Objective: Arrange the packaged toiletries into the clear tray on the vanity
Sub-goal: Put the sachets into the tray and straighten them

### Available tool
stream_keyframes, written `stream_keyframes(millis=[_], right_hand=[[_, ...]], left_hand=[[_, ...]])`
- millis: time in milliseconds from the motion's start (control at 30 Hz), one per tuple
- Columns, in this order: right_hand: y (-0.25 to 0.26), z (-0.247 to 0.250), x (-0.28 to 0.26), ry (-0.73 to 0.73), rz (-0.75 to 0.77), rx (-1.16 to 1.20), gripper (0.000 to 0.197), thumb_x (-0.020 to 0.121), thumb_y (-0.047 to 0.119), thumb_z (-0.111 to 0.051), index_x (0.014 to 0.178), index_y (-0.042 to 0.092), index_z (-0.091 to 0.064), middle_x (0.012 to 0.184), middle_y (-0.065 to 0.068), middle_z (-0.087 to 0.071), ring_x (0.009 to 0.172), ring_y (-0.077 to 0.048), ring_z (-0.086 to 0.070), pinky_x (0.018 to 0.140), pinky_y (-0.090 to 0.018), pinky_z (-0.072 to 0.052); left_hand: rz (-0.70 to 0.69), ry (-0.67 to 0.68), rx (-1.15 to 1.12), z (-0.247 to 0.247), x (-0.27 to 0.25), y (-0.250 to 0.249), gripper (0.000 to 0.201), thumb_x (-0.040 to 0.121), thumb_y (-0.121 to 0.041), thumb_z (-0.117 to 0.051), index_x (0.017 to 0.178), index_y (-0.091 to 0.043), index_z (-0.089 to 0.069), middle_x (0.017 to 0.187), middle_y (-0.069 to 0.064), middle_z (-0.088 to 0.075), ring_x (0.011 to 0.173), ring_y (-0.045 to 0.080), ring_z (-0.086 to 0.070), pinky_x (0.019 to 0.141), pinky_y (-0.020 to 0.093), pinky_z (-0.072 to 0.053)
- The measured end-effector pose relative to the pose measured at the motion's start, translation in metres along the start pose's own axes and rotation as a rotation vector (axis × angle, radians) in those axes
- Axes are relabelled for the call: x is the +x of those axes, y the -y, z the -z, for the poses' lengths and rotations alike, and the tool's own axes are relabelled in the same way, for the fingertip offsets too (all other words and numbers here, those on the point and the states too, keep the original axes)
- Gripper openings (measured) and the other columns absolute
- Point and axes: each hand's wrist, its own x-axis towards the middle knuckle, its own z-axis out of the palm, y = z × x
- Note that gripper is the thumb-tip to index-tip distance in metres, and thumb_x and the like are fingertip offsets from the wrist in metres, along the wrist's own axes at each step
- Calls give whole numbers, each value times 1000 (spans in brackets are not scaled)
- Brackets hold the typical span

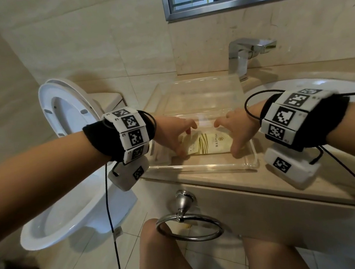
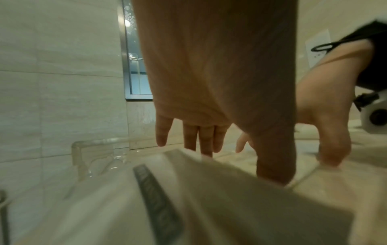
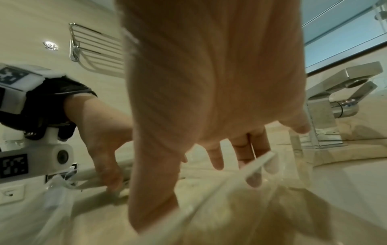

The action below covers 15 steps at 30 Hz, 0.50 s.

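While both hands, left hand [image 1: 173, 132] and right hand [image 1: 236, 127], spread their fingers [image 2: 206, 140], they press flat cream paper packets [image 1: 212, 145] inside the clear plastic tray [image 1: 202, 167].

Both forearms were bare. Each wrist wore a black fabric cuff [image 1: 94, 138] ringed by white blocks printed with black square markers [image 1: 133, 135]. A white camera housing [image 1: 292, 169] carrying another marker hung under each wrist. Thin black cables [image 1: 108, 203] looped from the bands. The legs [image 1: 161, 258] were bare too.
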Motion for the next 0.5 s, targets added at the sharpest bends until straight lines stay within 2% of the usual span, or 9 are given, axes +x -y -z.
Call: stream_keyframes(millis=[100, 233, 300, 367, 500], right_hand=[[1, 10, -3, -23, -9, -31, 100, 70, 45, -74, 147, 23, -14, 138, -8, -41, 123, -24, -45, 102, -36, -43], [14, 29, -5, -103, 48, -13, 81, 81, 38, -65, 146, 20, -21, 137, -9, -43, 118, -23, -48, 91, -29, -44], [27, 37, -2, -126, 97, -3, 70, 85, 34, -62, 144, 19, -27, 136, -7, -44, 111, -20, -48, 84, -26, -41], [42, 40, 3, -126, 151, 2, 64, 86, 31, -60, 142, 19, -32, 136, -5, -45, 107, -18, -47, 82, -25, -39], [65, 38, 12, -75, 219, -29, 56, 89, 30, -58, 139, 14, -41, 135, -5, -48, 119, -20, -49, 88, -26, -41]], left_hand=[[38, -68, -89, 10, -7, 8, 66, 88, -31, -61, 143, -16, -27, 140, -1, -44, 125, 17, -45, 102, 26, -35], [173, -80, -96, 24, -19, 29, 59, 92, -27, -53, 143, -14, -27, 143, 2, -42, 127, 21, -45, 103, 30, -36], [225, -63, -83, 24, -25, 37, 59, 92, -30, -53, 143, -14, -27, 144, 2, -41, 127, 21, -44, 102, 29, -36], [248, -38, -79, 20, -29, 40, 62, 92, -35, -54, 143, -14, -28, 144, 2, -40, 128, 20, -44, 103, 30, -36], [264, -16, -81, 5, -36, 34, 69, 89, -48, -52, 144, -14, -26, 145, 5, -38, 128, 22, -42, 105, 33, -35]])
